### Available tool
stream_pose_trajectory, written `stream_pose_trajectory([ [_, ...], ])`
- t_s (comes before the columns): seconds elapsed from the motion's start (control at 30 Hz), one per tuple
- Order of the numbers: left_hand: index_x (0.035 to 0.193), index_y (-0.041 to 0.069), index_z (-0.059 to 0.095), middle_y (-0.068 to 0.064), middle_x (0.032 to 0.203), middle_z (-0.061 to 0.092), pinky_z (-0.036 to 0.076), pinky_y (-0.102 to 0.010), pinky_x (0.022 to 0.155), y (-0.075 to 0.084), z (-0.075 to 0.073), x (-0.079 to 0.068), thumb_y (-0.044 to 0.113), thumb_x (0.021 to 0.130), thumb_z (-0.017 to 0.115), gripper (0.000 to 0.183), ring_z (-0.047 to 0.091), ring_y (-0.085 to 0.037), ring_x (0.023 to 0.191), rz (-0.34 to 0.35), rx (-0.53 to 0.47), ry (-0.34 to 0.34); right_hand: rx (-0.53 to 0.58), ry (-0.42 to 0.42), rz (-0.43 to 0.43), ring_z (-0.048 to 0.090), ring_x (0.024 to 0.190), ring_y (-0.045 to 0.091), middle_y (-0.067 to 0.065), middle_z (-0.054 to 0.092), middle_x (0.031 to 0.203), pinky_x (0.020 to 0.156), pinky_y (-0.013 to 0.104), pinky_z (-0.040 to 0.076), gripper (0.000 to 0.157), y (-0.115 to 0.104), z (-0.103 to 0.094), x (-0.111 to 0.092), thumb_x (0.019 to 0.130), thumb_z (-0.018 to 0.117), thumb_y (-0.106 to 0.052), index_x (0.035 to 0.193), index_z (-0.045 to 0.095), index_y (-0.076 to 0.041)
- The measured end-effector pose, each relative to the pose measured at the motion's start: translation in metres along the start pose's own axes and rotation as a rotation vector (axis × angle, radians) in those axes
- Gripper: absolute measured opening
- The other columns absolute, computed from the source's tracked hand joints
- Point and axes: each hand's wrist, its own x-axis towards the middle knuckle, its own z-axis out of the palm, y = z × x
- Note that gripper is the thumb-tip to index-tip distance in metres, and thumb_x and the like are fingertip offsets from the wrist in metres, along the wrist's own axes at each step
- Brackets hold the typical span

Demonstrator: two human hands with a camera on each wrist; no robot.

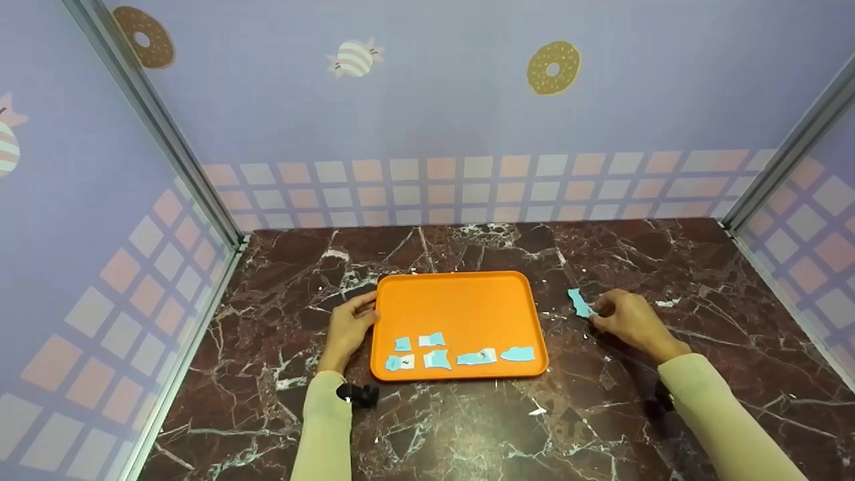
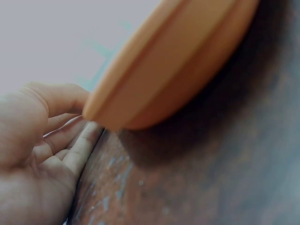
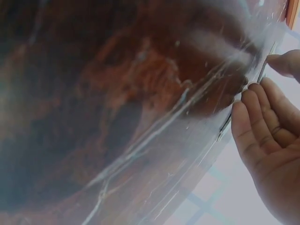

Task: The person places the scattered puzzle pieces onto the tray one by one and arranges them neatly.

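On the dark marbled table stands an orange tray [image 1: 461,304], with several torn blue-and-white paper pieces [image 1: 518,354] along its front part. My left hand [image 1: 346,331] touches the tray's left rim, its fingers relaxed, the fingertips partly hidden by the rim [image 2: 154,70] in the left wrist view. Right of the tray, my right hand [image 1: 628,324] pinches one end of a jagged light-blue paper piece [image 1: 578,302] between thumb and fingers, low over the table. In the right wrist view the fingers [image 3: 262,124] are close to the tabletop, and the paper hardly shows.
A small white scrap [image 1: 537,409] lies in front of the tray. Patterned lilac walls [image 1: 454,120] close off the back and both sides of the table [image 1: 467,434]. Each wrist wears a black strap device [image 1: 357,394].
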Motion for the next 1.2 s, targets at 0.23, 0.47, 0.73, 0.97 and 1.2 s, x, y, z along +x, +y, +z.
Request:
stream_pose_trajectory([
  [0.23, 0.136, -0.008, 0.068, -0.027, 0.127, 0.07, 0.058, -0.03, 0.093, 0.001, 0.0, 0.0, -0.009, 0.094, 0.068, 0.042, 0.069, -0.038, 0.118, 0.002, 0.002, 0.005, 0.036, 0.001, -0.013, 0.072, 0.08, 0.029, 0.012, 0.073, 0.09, 0.072, 0.044, 0.059, 0.014, -0.001, 0.003, 0.0, 0.088, 0.082, -0.005, 0.097, 0.075, 0.003],
  [0.47, 0.136, -0.007, 0.069, -0.026, 0.129, 0.07, 0.058, -0.031, 0.094, 0.002, 0.0, 0.0, -0.009, 0.094, 0.068, 0.042, 0.068, -0.037, 0.119, 0.0, -0.002, 0.003, 0.072, 0.022, -0.041, 0.072, 0.082, 0.029, 0.012, 0.074, 0.093, 0.071, 0.04, 0.06, 0.016, -0.011, 0.003, 0.002, 0.089, 0.082, -0.005, 0.101, 0.075, 0.003],
  [0.73, 0.137, -0.007, 0.068, -0.025, 0.13, 0.07, 0.057, -0.025, 0.091, 0.002, 0.0, -0.002, -0.009, 0.095, 0.067, 0.042, 0.068, -0.037, 0.119, -0.008, -0.005, -0.006, 0.1, 0.041, -0.124, 0.069, 0.082, 0.024, 0.009, 0.071, 0.095, 0.072, 0.033, 0.059, 0.016, -0.027, 0.007, 0.004, 0.086, 0.083, 0.0, 0.101, 0.076, 0.001],
  [0.97, 0.136, -0.007, 0.069, -0.026, 0.128, 0.07, 0.058, -0.027, 0.092, 0.001, 0.0, -0.001, -0.009, 0.094, 0.067, 0.042, 0.068, -0.037, 0.118, 0.001, 0.002, 0.008, 0.114, 0.019, -0.189, 0.069, 0.085, 0.023, 0.007, 0.07, 0.098, 0.076, 0.037, 0.061, 0.019, -0.043, 0.011, 0.007, 0.087, 0.082, 0.001, 0.105, 0.078, -0.001],
  [1.2, 0.134, -0.009, 0.069, -0.027, 0.126, 0.071, 0.058, -0.027, 0.091, 0.0, 0.001, 0.0, -0.01, 0.093, 0.068, 0.041, 0.069, -0.037, 0.116, 0.017, 0.002, 0.016, 0.104, -0.001, -0.261, 0.068, 0.084, 0.021, 0.003, 0.067, 0.095, 0.075, 0.039, 0.06, 0.018, -0.06, 0.014, 0.012, 0.087, 0.083, 0.0, 0.103, 0.077, -0.004],
])
